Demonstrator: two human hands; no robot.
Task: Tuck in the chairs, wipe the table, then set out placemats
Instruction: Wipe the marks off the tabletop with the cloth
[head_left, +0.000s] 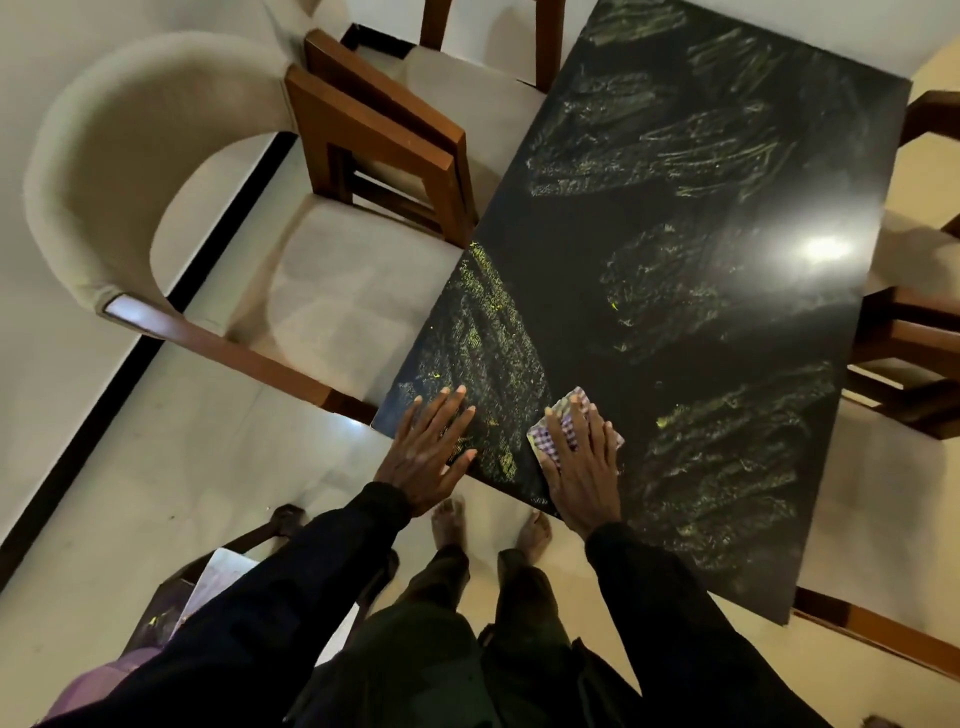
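A black glossy table (597, 270) with streaky wipe marks fills the middle and right of the head view. My right hand (582, 462) lies flat with straight fingers on a checked purple-and-white cloth (566, 421), pressing it onto the table near the near edge. My left hand (426, 452) rests flat with spread fingers on the near left corner of the table. A beige upholstered chair with wooden arms (332, 291) stands at the table's left side, its seat partly under the top.
A second wooden chair (447, 67) stands further back on the left, more chairs (909, 364) on the right side. A low stand with papers (218, 577) is at my lower left. My bare feet (488, 525) stand on the pale floor at the table's near edge.
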